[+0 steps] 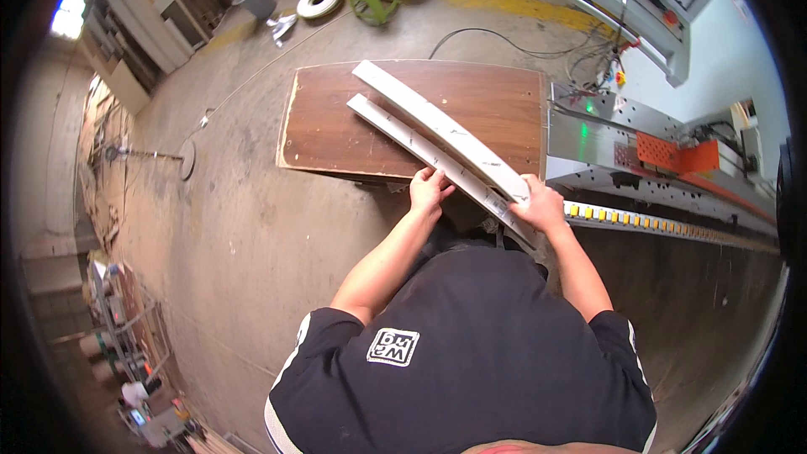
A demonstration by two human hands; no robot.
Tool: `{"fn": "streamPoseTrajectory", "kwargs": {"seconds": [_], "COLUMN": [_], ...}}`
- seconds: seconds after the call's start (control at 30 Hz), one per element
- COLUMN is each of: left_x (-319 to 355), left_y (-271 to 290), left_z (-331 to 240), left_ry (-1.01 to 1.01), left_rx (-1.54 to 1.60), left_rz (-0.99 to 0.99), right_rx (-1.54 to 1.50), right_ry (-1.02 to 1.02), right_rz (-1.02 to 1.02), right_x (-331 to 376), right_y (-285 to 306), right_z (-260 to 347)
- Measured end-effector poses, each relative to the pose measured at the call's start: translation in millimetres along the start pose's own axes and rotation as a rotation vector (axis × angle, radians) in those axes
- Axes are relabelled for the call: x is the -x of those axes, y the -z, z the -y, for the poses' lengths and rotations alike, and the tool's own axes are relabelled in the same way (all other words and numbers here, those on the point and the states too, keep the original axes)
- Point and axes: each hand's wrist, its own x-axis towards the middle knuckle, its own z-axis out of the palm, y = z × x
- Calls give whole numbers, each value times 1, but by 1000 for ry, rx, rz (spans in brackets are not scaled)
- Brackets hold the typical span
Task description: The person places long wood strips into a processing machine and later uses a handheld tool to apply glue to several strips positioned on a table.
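Note:
Two long, narrow white boards lie slantwise, nearly side by side, over a brown wood-grain tabletop. The far white board shows small dark marks along it, and its near end is in the grip of my right hand. My left hand holds the near white board by its edge, around the middle of its length, with the thumb on top. A narrow gap separates the two boards. The near board's lower end runs past the tabletop close to my body, partly hidden by my right hand.
Right of the tabletop stands a machine with a metal bed, orange parts and a rail of yellow rollers. Beyond are a green stool, a white ring-shaped roll and a cable. A round-based stand is left.

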Motion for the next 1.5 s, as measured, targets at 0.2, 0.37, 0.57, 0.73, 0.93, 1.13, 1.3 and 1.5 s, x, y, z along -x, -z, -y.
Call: {"fn": "streamPoseTrajectory", "kwargs": {"seconds": [0.2, 0.37, 0.57, 0.73, 0.93, 1.13, 1.3, 1.5], "left_x": [-10, -64, -138, -169, -177, -190, -141, -144], "left_y": [20, 79, 126, 139, 141, 160, 142, 114], "left_z": [-10, -61, -145, -166, -183, -195, -196, -200], "left_ry": [-141, -664, -777, -747, -780, -803, -888, -669], "left_rx": [-484, -578, -968, -1021, -1228, -1195, -1400, -1661], "left_rz": [-130, -410, -643, -532, -562, -472, -480, -512], "right_rx": [80, 130, 131, 235, 350, 344, 337, 297], "right_ry": [43, 168, 213, 246, 249, 260, 274, 288], "right_rz": [7, -146, -297, -317, -337, -386, -374, -429], "right_x": [-34, -32, -27, -33, -36, -37, -41, -51], "right_y": [22, -3, -22, -54, -71, -74, -63, -78], "right_z": [-12, -33, 0, 19, 21, 21, 38, 53]}}
